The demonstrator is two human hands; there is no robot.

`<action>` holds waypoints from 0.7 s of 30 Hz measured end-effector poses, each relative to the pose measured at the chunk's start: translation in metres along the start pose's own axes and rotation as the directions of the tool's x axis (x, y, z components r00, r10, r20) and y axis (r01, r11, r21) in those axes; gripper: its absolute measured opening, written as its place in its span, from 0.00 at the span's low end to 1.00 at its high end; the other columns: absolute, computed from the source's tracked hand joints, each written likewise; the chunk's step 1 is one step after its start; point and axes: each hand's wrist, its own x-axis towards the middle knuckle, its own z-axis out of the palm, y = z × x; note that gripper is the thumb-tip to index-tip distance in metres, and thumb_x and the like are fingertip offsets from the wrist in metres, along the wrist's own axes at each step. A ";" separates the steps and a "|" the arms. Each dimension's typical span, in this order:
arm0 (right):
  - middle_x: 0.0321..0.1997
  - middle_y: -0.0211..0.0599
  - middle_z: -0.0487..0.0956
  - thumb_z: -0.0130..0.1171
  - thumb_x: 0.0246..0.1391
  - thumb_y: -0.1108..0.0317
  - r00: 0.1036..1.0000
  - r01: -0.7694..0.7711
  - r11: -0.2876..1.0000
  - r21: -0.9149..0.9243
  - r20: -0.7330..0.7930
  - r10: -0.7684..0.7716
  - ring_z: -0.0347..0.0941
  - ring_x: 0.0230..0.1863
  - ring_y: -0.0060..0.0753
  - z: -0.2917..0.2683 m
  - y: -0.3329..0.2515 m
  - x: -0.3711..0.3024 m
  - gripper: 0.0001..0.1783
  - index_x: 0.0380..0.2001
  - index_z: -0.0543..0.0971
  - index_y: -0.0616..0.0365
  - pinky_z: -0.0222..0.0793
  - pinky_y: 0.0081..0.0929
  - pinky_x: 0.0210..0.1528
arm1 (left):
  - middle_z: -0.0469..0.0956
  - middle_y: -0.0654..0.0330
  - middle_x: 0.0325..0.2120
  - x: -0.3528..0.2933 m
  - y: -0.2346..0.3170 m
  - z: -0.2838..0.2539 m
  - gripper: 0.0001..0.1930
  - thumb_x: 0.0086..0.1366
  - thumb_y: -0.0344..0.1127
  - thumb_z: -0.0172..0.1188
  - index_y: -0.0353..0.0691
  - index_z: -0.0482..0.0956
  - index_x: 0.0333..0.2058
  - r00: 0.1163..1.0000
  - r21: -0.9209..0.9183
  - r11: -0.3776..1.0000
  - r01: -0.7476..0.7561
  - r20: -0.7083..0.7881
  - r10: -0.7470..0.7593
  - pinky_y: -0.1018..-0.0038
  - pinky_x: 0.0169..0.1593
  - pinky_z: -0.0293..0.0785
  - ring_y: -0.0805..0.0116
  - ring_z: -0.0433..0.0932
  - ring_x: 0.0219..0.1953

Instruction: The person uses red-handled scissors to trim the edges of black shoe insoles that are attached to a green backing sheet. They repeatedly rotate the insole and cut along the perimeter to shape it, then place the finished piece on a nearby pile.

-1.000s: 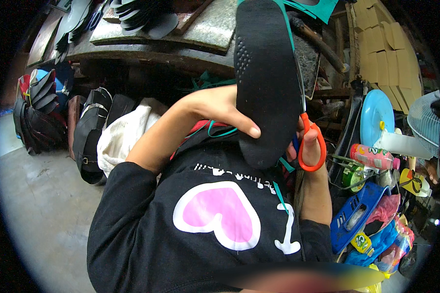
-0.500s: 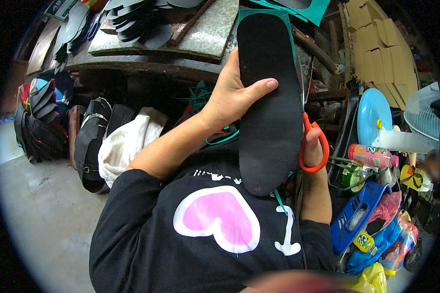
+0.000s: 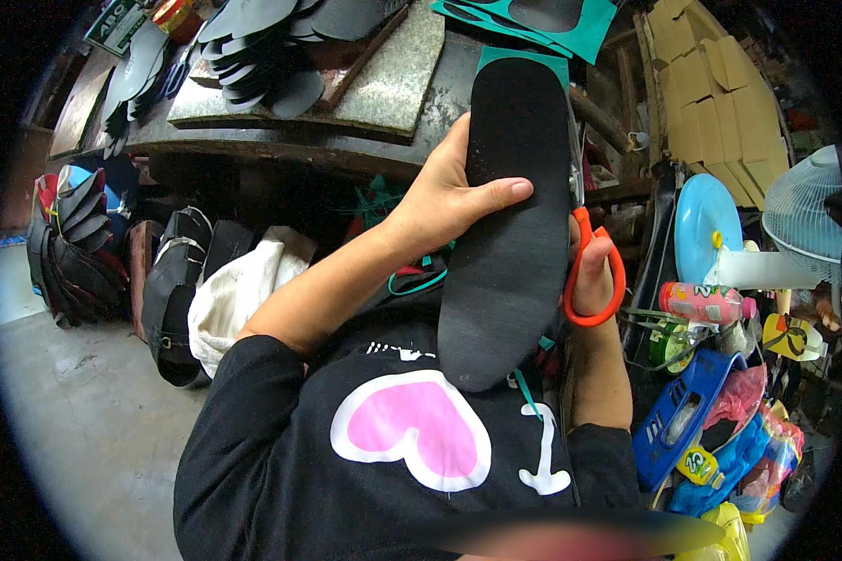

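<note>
My left hand grips a black insole in front of my chest, its thumb pressed flat across the top face and its fingers hidden underneath. Teal sheet material sticks out past the insole's far end. At the insole's right edge, my right hand has its fingers through the orange loops of a pair of scissors. The blades point away from me along that edge and are mostly hidden. A thin teal strip hangs below the insole's near end.
A workbench ahead carries piled grey insole pieces and teal offcuts. Brown cardboard is stacked at far right, above a white fan, a pink bottle and a blue plastic basket. White cloth lies at left.
The insole has tilted, its far end shifting right and its near end left and toward me. The scissors have moved slightly left and up. Less teal shows along the insole's right edge.
</note>
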 end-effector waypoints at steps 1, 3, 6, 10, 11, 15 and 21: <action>0.30 0.38 0.76 0.35 0.44 0.20 0.999 -0.015 0.999 -0.030 0.033 0.016 0.73 0.31 0.28 -0.004 -0.002 0.001 0.53 0.46 0.69 0.65 0.68 0.23 0.36 | 0.71 0.52 0.46 0.002 0.001 -0.001 0.32 0.58 0.37 0.65 0.31 0.59 0.56 1.000 -0.002 1.000 0.022 0.002 -0.022 0.72 0.51 0.71 0.68 0.72 0.47; 0.18 0.32 0.72 0.35 0.43 0.19 0.993 -0.054 0.997 -0.051 0.104 0.059 0.69 0.19 0.23 -0.010 -0.009 0.005 0.51 0.40 0.71 0.63 0.65 0.19 0.24 | 0.73 0.53 0.43 0.010 0.005 -0.006 0.27 0.61 0.39 0.61 0.32 0.63 0.53 0.996 -0.239 0.967 0.084 -0.009 -0.089 0.74 0.47 0.73 0.70 0.74 0.44; 0.10 0.28 0.67 0.36 0.42 0.19 0.979 -0.098 0.995 -0.022 0.178 0.101 0.63 0.12 0.20 -0.008 -0.020 0.014 0.49 0.35 0.71 0.61 0.58 0.16 0.16 | 0.77 0.60 0.32 0.023 0.011 -0.010 0.18 0.66 0.43 0.55 0.32 0.72 0.44 0.983 -0.214 0.967 0.140 -0.085 -0.161 0.77 0.38 0.75 0.76 0.76 0.34; 0.14 0.30 0.69 0.35 0.42 0.18 0.996 0.067 0.996 0.053 -0.054 -0.064 0.65 0.16 0.21 0.013 -0.025 0.027 0.51 0.38 0.71 0.62 0.59 0.16 0.20 | 0.77 0.63 0.25 0.029 0.011 -0.008 0.18 0.66 0.45 0.55 0.31 0.75 0.36 0.999 0.199 0.979 0.042 -0.014 -0.040 0.79 0.31 0.72 0.79 0.73 0.27; 0.14 0.31 0.69 0.35 0.42 0.18 0.978 0.135 0.988 0.069 -0.170 -0.122 0.65 0.16 0.21 0.015 -0.026 0.028 0.51 0.38 0.71 0.62 0.59 0.16 0.21 | 0.77 0.63 0.25 0.029 0.011 -0.008 0.18 0.66 0.45 0.55 0.31 0.75 0.36 1.000 0.196 0.981 0.008 -0.005 -0.007 0.79 0.31 0.72 0.79 0.73 0.27; 0.15 0.30 0.69 0.35 0.41 0.17 0.973 -0.009 0.995 0.101 0.230 -0.014 0.64 0.17 0.20 -0.003 -0.025 0.024 0.52 0.40 0.70 0.62 0.59 0.16 0.21 | 0.77 0.64 0.29 0.029 0.014 -0.017 0.17 0.65 0.43 0.56 0.31 0.74 0.40 0.993 0.157 0.984 0.087 0.061 -0.097 0.81 0.32 0.72 0.80 0.74 0.29; 0.13 0.28 0.67 0.35 0.39 0.16 0.974 -0.038 0.999 0.029 0.225 0.031 0.62 0.15 0.19 -0.014 -0.020 0.014 0.53 0.38 0.69 0.62 0.58 0.14 0.20 | 0.77 0.66 0.27 0.025 0.026 -0.033 0.16 0.64 0.43 0.57 0.32 0.75 0.37 0.985 0.413 0.910 0.038 0.140 -0.105 0.81 0.31 0.72 0.81 0.73 0.28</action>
